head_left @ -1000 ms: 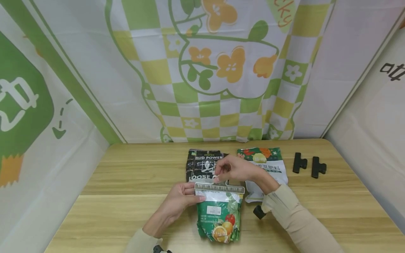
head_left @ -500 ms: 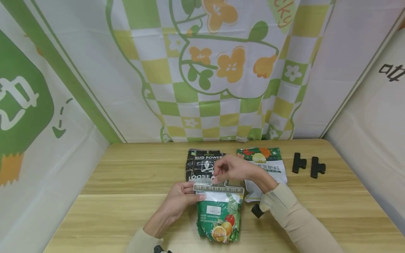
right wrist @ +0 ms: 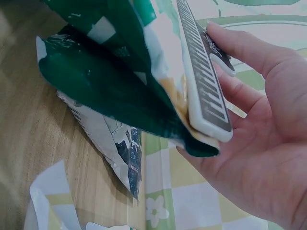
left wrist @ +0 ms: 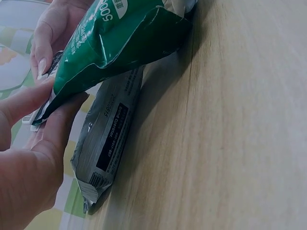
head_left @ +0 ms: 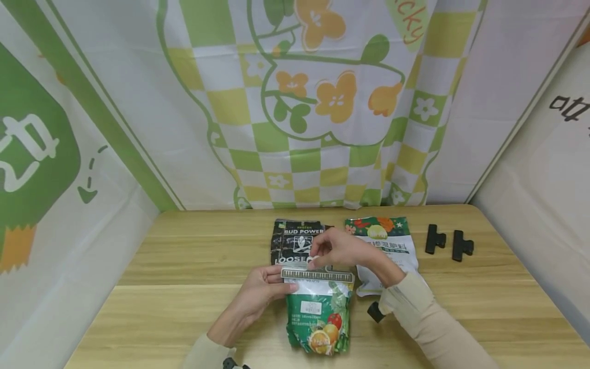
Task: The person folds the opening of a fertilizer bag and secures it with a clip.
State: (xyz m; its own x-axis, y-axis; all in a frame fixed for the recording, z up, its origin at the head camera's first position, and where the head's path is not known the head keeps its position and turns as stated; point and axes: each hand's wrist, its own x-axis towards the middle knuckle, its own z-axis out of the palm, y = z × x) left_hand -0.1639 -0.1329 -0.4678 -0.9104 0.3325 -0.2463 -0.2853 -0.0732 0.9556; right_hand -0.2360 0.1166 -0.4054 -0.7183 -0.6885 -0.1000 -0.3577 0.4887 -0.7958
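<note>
A green and white bag (head_left: 318, 318) with fruit printed on it is upright over the table's front part. Across its top edge lies a long clip (head_left: 318, 275) with a piano-key pattern, also seen in the right wrist view (right wrist: 206, 81). My left hand (head_left: 258, 294) pinches the bag's upper left corner, thumb in front; the left wrist view shows the same pinch on the green bag (left wrist: 115, 43). My right hand (head_left: 345, 251) pinches the clip's handle between thumb and fingers, as the right wrist view confirms.
Behind the held bag lies a black bag (head_left: 295, 241). A white and green bag (head_left: 392, 251) lies to its right, partly under the right forearm. Two black clips (head_left: 435, 239) (head_left: 462, 246) rest at the right. A patterned cloth (head_left: 332, 169) hangs behind the table.
The clip and the bag's top have shifted very slightly to the left with my hands. Both hands keep their grips.
</note>
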